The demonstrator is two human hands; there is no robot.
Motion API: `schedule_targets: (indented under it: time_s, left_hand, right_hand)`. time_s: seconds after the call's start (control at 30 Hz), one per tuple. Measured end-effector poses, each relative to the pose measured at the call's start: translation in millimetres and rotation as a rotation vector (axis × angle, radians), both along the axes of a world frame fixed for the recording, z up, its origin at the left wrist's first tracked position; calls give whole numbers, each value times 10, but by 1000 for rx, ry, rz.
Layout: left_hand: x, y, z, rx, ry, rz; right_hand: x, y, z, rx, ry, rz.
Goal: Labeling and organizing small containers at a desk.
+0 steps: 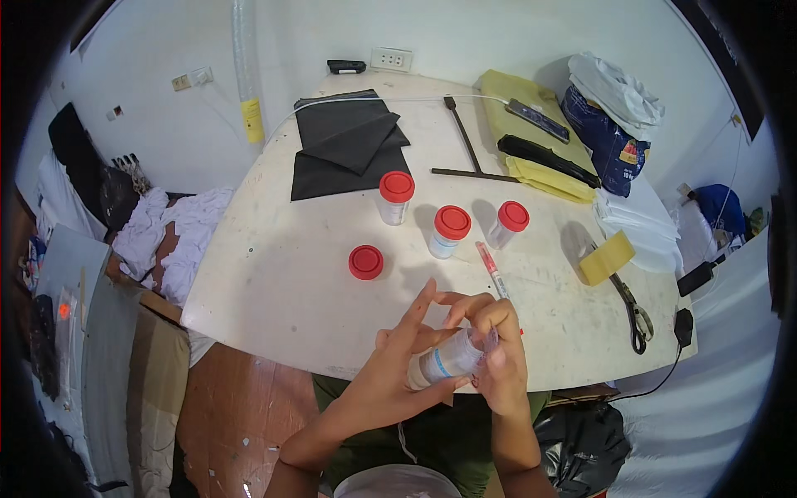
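Just over the table's near edge, my left hand [386, 369] is wrapped round a clear plastic specimen cup [448, 360] with a blue-and-white label, tilted on its side. My right hand [498, 357] has its fingers curled and closed at the cup's lidless right end; a crinkly, see-through edge shows between them, too small to make out. A loose red screw lid [366, 262] lies flat beyond my left hand. Farther back stand three similar cups with red lids: one at left [394, 209], one in the middle [448, 236] and one at right [504, 228].
A red-and-white marker [491, 270] lies beyond my right hand. Scissors [635, 314] and a yellow tape roll [608, 257] lie at right. Black sheets [332, 170], a black T-shaped bar [471, 166], yellow packaging [519, 95], a phone [538, 120] and a blue bag [606, 141] occupy the back.
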State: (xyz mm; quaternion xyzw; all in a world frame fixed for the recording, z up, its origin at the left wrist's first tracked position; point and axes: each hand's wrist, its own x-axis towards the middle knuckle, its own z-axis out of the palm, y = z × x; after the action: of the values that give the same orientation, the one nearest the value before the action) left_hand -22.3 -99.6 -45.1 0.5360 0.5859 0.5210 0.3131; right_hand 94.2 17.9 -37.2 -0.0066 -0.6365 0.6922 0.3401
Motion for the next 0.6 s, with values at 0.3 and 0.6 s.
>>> schedule_targets:
  time_s: [0.3, 0.6]
  left_hand:
    - [15, 87, 19, 43, -169, -32]
    - [76, 77, 17, -45, 48, 40]
  right_hand:
    - [92, 55, -9, -20, -7, -27]
    - [51, -42, 41, -337, 143, -194]
